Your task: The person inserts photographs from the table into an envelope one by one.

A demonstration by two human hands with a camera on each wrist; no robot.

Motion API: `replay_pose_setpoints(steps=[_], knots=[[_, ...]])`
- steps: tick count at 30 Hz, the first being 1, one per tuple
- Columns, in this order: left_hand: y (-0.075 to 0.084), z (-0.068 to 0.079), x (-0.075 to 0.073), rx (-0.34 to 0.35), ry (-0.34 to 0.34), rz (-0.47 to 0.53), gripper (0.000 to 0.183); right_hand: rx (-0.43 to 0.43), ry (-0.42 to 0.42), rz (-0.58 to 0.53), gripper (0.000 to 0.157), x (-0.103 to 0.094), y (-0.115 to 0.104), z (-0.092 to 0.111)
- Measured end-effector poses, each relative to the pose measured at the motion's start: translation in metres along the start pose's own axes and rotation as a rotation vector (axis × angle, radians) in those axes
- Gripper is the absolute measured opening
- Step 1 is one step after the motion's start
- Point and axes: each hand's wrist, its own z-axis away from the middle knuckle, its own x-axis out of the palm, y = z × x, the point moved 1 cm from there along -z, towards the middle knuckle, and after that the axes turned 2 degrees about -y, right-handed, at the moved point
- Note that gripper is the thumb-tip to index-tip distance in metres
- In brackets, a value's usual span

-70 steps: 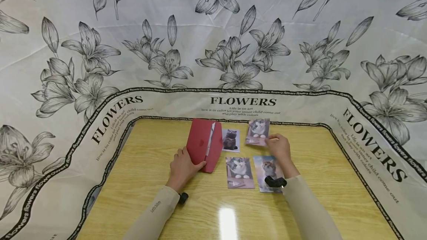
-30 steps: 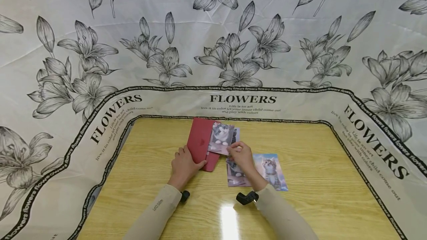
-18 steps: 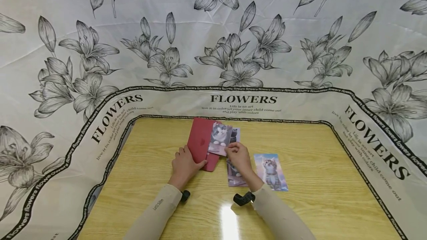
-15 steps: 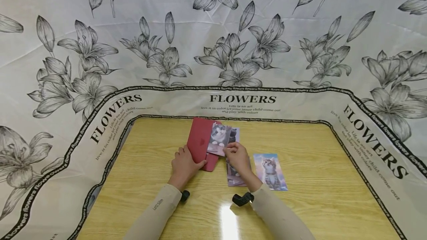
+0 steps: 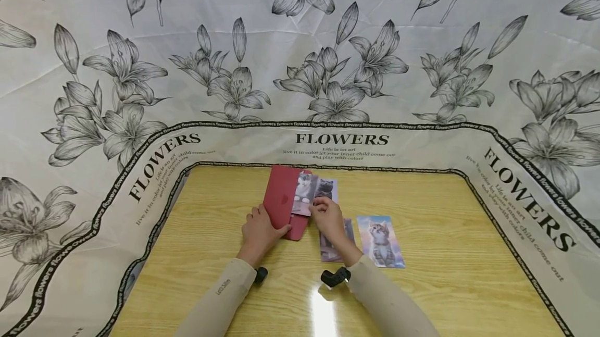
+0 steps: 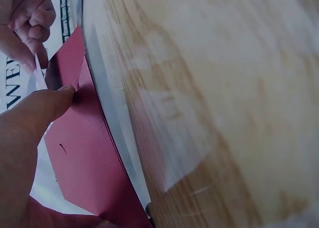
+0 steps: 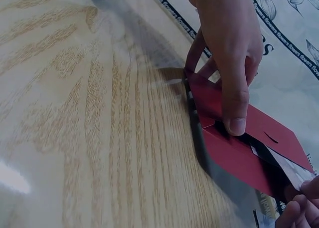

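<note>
While the red envelope (image 5: 279, 199) sits near the desk's far edge, left of the middle, we judge the step in hand to be sliding a cat card (image 5: 303, 191) into its mouth. Our left hand (image 5: 260, 230) grips the envelope at its near end, the thumb lying over the mouth's lip and the fingers along the left side. Our right hand (image 5: 329, 218) pinches the card by its right-hand edge, between thumb and fingertips; the card's left part seems to be inside already. We think the next move calls for a level push towards the desk's left edge, with the mouth held apart so that the corners do not catch. A pale strip also shows in the mouth, perhaps another card, which could block the way; our left thumb lies close to it too.

A grey-cat card (image 5: 328, 187) lies just right of the envelope, beside the far edge. Nearer the desk (image 5: 469, 253)'s middle, another card (image 5: 329, 252) is partly hidden beneath our right hand and wrist, with a kitten card (image 5: 380, 241) to its right. A flower-printed cloth (image 5: 422, 149) rises along the far edge.
</note>
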Motion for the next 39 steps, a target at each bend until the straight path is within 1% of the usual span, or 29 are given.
replay_pose_setpoints(steps=[3,6,11,17,27,34,39], knots=[[0.0,0.0,0.0,-0.001,0.001,-0.007,0.107,0.006,0.002,-0.007,0.033,0.002,0.0,0.0],[-0.001,0.001,0.0,-0.005,-0.001,-0.011,0.106,0.003,0.006,-0.002,0.037,0.004,0.0,-0.001],[-0.001,0.001,0.0,-0.014,-0.009,-0.005,0.106,-0.031,-0.001,0.045,0.033,0.008,-0.003,-0.002],[0.0,-0.001,0.001,-0.02,-0.01,0.005,0.107,-0.073,-0.026,0.05,0.029,0.015,-0.005,-0.007],[0.0,-0.001,0.002,-0.016,-0.007,0.009,0.106,-0.089,-0.037,0.099,0.03,0.024,-0.003,-0.011],[0.0,-0.001,0.001,-0.014,-0.002,0.025,0.104,-0.055,-0.038,0.132,0.031,0.031,-0.005,-0.013],[0.001,-0.001,-0.001,-0.017,-0.002,0.028,0.105,-0.056,-0.03,0.184,0.029,0.035,-0.01,-0.014]])
